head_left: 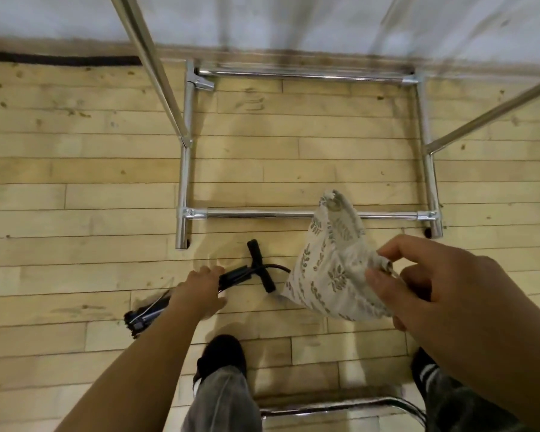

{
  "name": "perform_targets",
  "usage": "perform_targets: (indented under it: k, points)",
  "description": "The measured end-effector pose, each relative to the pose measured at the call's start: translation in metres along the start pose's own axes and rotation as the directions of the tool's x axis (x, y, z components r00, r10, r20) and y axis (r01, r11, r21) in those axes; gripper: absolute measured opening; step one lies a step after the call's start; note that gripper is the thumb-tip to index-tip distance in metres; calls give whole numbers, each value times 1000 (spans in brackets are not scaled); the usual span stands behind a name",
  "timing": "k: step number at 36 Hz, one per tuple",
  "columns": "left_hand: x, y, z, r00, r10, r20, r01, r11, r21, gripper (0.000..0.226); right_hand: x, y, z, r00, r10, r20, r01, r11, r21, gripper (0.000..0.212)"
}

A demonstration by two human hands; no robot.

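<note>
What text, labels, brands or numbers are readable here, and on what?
None readable.
Hand pump, partly under the left hand: black and blurred, no label or brand legible.
Leaf-print cloth bag, pinched by the right hand: leaf pattern only, no lettering.
Chrome rack frame: bare metal, no markings visible.

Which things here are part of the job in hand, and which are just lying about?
In the job: left hand at the black pump; right hand pinching the patterned cloth bag.
Lying about: chrome rack frame; wooden floor; chrome tube near the feet.
</note>
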State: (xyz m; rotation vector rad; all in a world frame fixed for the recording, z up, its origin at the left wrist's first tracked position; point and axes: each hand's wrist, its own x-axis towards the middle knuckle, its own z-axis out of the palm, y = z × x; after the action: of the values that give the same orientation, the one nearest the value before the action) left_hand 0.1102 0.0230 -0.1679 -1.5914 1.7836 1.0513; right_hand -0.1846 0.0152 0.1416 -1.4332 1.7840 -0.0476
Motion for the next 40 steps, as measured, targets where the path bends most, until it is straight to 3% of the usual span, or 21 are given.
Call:
perform_targets:
  k: [13,25,33,40]
  points:
    - [-4,-21,11,989,-115,-92,129,978,166,47,2,10,-7,998,54,33,-50,995,-92,9]
    - [-7,-19,12,993,-88,-83,109,944,310,58,4,14,-12,996,68,63,-62,994,-95,7]
    - [-15,-9,-2,997,-57,-54,64,989,135,55,5,22,-15,997,48,59,-43,995,-91,10]
    - [-37,8,-29,995,-78,-60,75,996,-51,36,3,35,-24,994,74,78,-66,994,-91,11]
